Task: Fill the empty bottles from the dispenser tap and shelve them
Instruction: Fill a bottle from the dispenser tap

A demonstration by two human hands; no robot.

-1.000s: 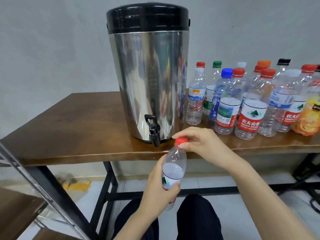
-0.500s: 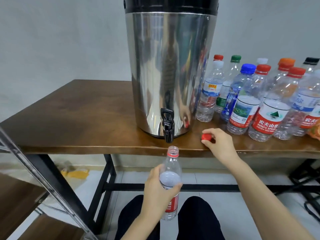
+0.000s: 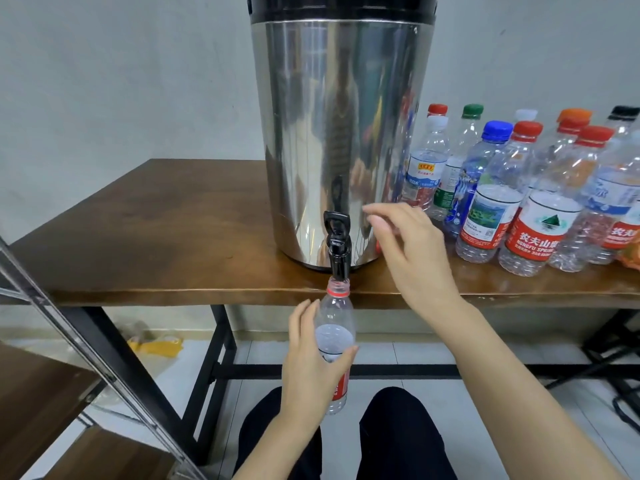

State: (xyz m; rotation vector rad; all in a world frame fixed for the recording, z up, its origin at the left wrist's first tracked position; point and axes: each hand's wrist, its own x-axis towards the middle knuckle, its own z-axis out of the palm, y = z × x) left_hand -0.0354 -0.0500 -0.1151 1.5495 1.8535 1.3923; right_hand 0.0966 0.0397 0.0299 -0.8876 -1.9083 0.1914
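Observation:
A tall steel dispenser [image 3: 341,133] with a black lid stands on the wooden table [image 3: 173,237]. Its black tap [image 3: 337,242] juts over the front edge. My left hand [image 3: 311,362] grips an uncapped clear bottle [image 3: 335,327] with a red-and-white label, its open neck right under the tap spout. My right hand [image 3: 408,244] hovers empty, fingers loosely spread, just right of the tap lever. A sliver of the red cap [image 3: 377,245] shows on the table behind that hand.
Several capped empty bottles [image 3: 519,188] crowd the table right of the dispenser. A metal-framed shelf unit with wooden boards [image 3: 45,393] stands at the lower left. My knees [image 3: 346,438] are below the table edge; yellow debris [image 3: 156,346] lies on the floor.
My right hand unscrewed the red cap, set it on the table, and now moves left toward the tap lever. My left hand raised the bottle so its neck meets the spout.

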